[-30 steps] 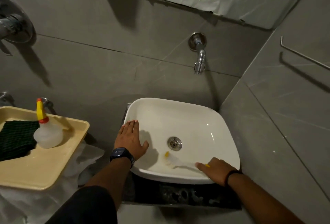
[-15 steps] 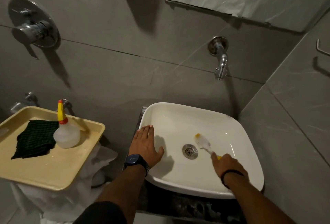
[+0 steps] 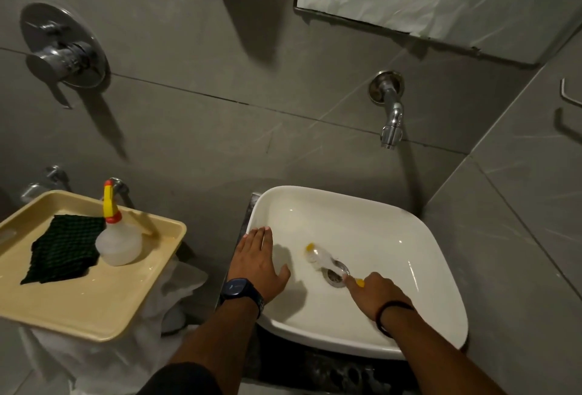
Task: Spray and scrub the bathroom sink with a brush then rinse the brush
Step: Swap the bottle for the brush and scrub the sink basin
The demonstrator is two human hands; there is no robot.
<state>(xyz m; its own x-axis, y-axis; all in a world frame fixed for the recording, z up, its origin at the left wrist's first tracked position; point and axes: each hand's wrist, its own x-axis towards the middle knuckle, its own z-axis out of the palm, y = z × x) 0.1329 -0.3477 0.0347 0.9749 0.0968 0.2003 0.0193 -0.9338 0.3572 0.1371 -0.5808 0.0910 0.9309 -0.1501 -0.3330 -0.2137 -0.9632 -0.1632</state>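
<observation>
Head view: your right hand is closed around the yellow-handled brush, its bristle head lying in the white sink basin just left of the drain. Your left hand lies flat and open, empty, on the sink's left rim. Well left of it, the spray bottle stands on a tray.

Beside me a beige tray carries a dark green scrubbing cloth and my clear spray bottle, touching each other.
</observation>
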